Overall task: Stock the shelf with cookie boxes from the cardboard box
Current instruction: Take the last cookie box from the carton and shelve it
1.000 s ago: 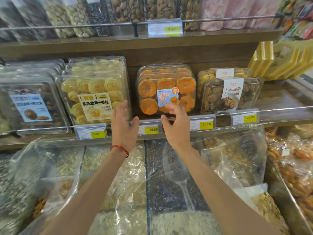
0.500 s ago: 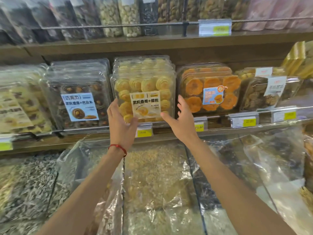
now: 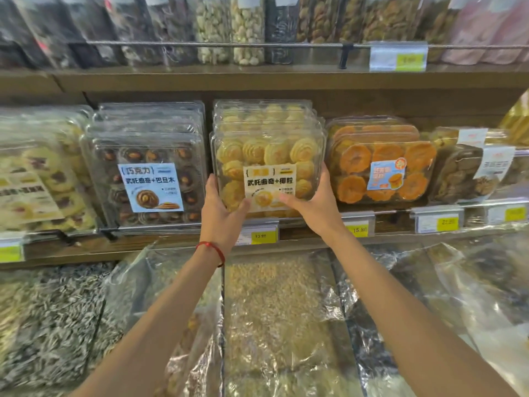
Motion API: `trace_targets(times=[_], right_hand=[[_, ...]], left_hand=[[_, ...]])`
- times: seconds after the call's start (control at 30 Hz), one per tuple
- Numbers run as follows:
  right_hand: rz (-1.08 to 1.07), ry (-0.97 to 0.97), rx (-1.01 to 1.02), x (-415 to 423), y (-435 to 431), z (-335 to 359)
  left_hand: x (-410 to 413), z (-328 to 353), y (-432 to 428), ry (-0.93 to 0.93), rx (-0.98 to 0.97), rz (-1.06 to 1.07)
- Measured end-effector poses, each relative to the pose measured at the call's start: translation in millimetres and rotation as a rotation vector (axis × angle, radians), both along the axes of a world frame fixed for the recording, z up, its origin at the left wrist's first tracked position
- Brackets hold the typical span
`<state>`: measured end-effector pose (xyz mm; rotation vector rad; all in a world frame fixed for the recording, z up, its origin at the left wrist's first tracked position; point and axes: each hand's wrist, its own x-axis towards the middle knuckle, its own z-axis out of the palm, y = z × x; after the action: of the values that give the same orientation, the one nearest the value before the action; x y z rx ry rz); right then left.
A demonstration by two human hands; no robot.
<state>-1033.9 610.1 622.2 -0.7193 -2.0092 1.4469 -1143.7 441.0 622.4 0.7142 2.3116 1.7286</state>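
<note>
Clear plastic cookie box (image 3: 269,170), gripped at its lower corners by left hand (image 3: 221,214) and right hand (image 3: 317,206), apparently being seated on the shelf (image 3: 160,246); next, push it flush.

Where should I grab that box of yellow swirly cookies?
By its two side edges, low down, coming from the front, one hand per side. The yellow cookie box stands upright with its wide face forward, probably too broad for one hand. The left hand and right hand hold it that way, thumbs across the front.
</note>
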Motion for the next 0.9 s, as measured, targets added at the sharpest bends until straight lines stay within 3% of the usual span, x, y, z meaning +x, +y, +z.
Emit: trace_targets(times=[0.1,0.23,0.4,0.9], right_hand=[[0.005,0.015,-0.017,-5,6,-2],[0.012,0.027,-0.014,-9,13,-5],[-0.012,0.038,0.008,-10,13,-9],[-0.073,0.007,0.006,-5,-2,-4]], left_hand=[[-2,-2,3,-0.062,0.041,-0.029],[0,-10,6,-0.011,0.063,-0.033],[-2,-18,12,0.067,-0.014,0.031],[14,-6,22,0.06,-0.087,0.214]])
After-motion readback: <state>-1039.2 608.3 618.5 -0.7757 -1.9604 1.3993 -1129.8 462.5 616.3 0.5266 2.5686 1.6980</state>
